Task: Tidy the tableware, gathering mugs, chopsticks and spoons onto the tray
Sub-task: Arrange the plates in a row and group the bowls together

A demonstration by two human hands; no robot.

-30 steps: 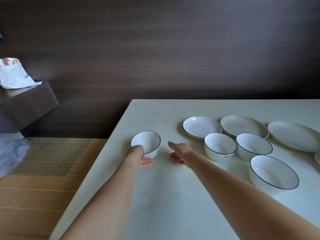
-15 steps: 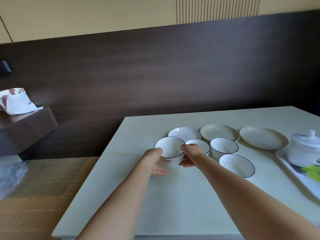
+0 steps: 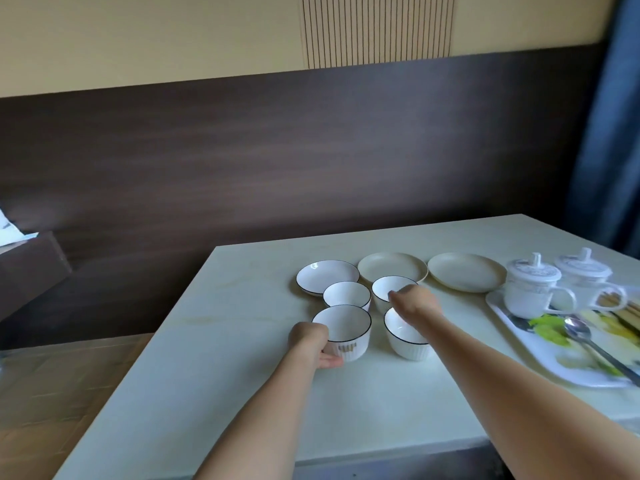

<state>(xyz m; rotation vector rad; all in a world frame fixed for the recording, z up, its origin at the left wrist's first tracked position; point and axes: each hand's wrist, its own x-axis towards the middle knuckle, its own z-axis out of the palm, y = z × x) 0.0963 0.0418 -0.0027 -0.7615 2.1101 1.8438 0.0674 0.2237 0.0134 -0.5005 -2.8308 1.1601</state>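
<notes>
White bowl (image 3: 343,332) held in my left hand (image 3: 309,341), fingers curled round it. Right hand (image 3: 414,301) loose over other bowl (image 3: 405,336), holds nothing. Tray (image 3: 540,344) with mugs (image 3: 530,289) sits far right, nearer right hand.

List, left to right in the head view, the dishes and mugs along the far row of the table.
Black-rimmed white plate → first beige plate → second beige plate → nearer lidded mug → farther lidded mug, both mugs at the tray.

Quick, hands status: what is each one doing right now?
Left hand: grips the near-left white ribbed bowl with a dark rim.
Right hand: above the bowls; its fingers are hidden, cannot tell.
</notes>
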